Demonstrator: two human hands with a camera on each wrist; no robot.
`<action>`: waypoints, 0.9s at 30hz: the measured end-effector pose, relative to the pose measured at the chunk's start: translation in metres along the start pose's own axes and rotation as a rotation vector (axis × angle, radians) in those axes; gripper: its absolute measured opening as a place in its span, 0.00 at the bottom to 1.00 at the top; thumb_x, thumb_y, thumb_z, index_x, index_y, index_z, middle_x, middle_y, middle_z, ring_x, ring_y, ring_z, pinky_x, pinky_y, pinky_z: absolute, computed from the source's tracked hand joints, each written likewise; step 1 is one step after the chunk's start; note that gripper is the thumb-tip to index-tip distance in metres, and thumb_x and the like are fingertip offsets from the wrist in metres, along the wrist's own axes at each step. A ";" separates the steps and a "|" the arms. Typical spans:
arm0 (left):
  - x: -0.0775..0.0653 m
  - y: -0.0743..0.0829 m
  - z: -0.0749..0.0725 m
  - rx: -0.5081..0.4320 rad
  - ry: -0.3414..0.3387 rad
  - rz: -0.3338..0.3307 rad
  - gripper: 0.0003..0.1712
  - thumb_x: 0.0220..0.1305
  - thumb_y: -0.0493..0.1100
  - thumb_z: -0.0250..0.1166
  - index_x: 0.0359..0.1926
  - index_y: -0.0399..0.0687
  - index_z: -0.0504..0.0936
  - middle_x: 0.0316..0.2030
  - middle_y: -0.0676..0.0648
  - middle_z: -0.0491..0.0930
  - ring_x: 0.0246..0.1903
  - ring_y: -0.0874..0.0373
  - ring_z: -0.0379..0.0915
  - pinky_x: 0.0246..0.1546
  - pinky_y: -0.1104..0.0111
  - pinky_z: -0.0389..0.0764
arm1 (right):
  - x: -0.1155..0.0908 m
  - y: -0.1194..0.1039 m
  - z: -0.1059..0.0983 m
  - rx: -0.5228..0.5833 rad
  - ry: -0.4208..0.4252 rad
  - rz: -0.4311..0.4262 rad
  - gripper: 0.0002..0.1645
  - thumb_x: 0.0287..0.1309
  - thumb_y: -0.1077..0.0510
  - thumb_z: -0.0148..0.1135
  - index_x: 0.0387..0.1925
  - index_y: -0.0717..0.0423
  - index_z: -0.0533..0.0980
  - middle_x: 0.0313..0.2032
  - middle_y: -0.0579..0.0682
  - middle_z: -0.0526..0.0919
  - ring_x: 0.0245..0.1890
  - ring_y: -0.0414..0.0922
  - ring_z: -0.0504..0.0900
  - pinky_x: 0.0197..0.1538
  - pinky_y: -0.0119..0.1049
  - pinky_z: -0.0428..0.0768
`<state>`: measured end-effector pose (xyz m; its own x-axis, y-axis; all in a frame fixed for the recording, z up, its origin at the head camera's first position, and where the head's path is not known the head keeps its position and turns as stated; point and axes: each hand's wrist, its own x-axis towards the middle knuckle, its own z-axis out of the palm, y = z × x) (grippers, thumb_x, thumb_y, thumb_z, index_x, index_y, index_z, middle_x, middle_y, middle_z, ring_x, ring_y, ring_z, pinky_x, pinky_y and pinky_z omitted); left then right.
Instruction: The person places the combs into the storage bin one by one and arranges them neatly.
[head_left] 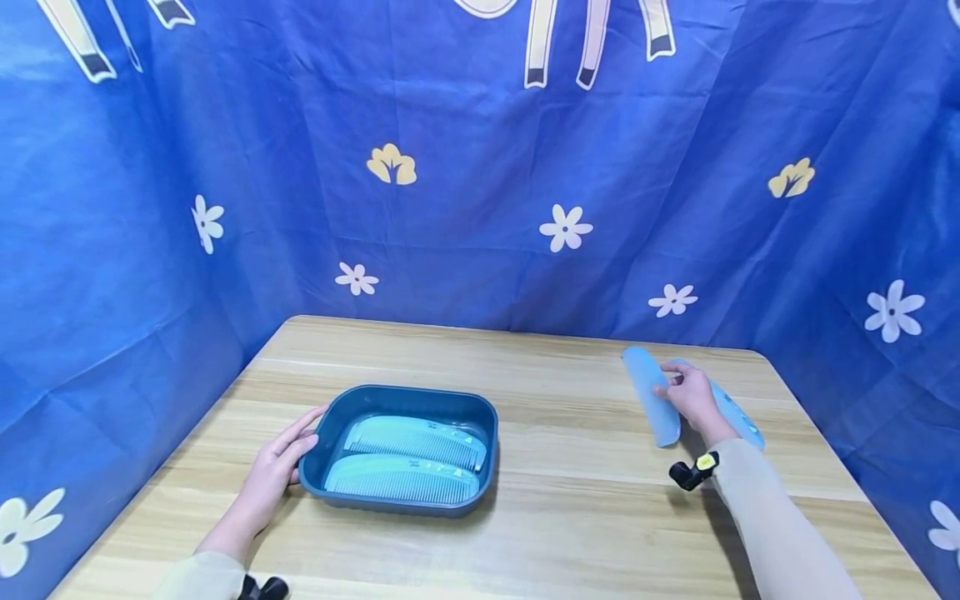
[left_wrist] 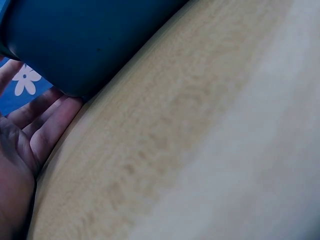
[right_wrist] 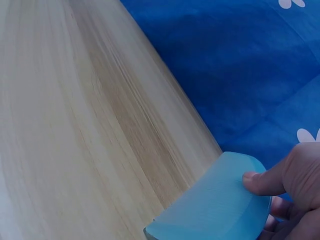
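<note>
At the left of the table, my left hand (head_left: pixel 273 467) rests against the side of a dark teal plastic basin (head_left: pixel 401 505), its fingers extended. Two light-blue combs lie inside: an upper comb (head_left: pixel 408 433) and a lower comb (head_left: pixel 390 473), teeth toward me. Far to the right, my right hand (head_left: pixel 692 398) pinches a light-blue comb (head_left: pixel 651 393) between thumb and fingers. The right wrist view shows the thumb on the broad face of this held comb (right_wrist: pixel 215 205). Another blue comb (head_left: pixel 738 415) lies beyond that hand, partly hidden by the hand and wrist.
A wood-grain table (head_left: pixel 570 467) carries everything. Blue cloth (head_left: pixel 465 208) printed with flowers hangs along its back and both sides. Each wrist bears a small black camera (head_left: pixel 692 472).
</note>
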<state>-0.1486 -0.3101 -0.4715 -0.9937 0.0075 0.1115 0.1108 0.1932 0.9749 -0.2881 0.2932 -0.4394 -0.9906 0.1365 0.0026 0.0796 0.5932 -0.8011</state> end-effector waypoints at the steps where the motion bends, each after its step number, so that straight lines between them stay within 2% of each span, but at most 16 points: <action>1: 0.000 0.000 0.000 0.003 0.001 0.001 0.27 0.71 0.48 0.50 0.69 0.50 0.61 0.50 0.63 0.73 0.38 0.63 0.77 0.31 0.65 0.81 | 0.000 0.000 0.001 0.007 0.005 -0.005 0.30 0.56 0.67 0.60 0.60 0.70 0.65 0.34 0.55 0.68 0.35 0.49 0.67 0.34 0.36 0.71; 7: 0.000 0.000 0.000 0.027 0.007 -0.001 0.28 0.71 0.49 0.49 0.69 0.50 0.60 0.51 0.64 0.71 0.40 0.65 0.76 0.32 0.66 0.81 | -0.004 -0.006 0.003 0.030 0.016 -0.036 0.29 0.55 0.68 0.60 0.59 0.70 0.66 0.34 0.55 0.68 0.35 0.48 0.67 0.33 0.34 0.71; 20: 0.000 0.000 0.001 -0.002 0.002 -0.002 0.28 0.71 0.48 0.50 0.69 0.49 0.60 0.51 0.65 0.72 0.39 0.64 0.77 0.31 0.66 0.81 | -0.007 -0.015 0.010 0.072 0.026 -0.063 0.29 0.54 0.68 0.62 0.58 0.69 0.67 0.32 0.53 0.70 0.35 0.46 0.68 0.34 0.30 0.71; 27: 0.001 0.000 0.001 0.023 0.007 -0.005 0.27 0.71 0.49 0.50 0.69 0.52 0.61 0.50 0.60 0.72 0.39 0.64 0.76 0.32 0.66 0.81 | -0.012 -0.026 0.013 0.078 0.005 -0.077 0.30 0.53 0.67 0.63 0.59 0.67 0.67 0.34 0.53 0.70 0.32 0.44 0.69 0.34 0.29 0.72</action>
<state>-0.1493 -0.3096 -0.4712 -0.9941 -0.0006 0.1085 0.1059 0.2153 0.9708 -0.2800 0.2661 -0.4266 -0.9929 0.0969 0.0687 -0.0058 0.5385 -0.8426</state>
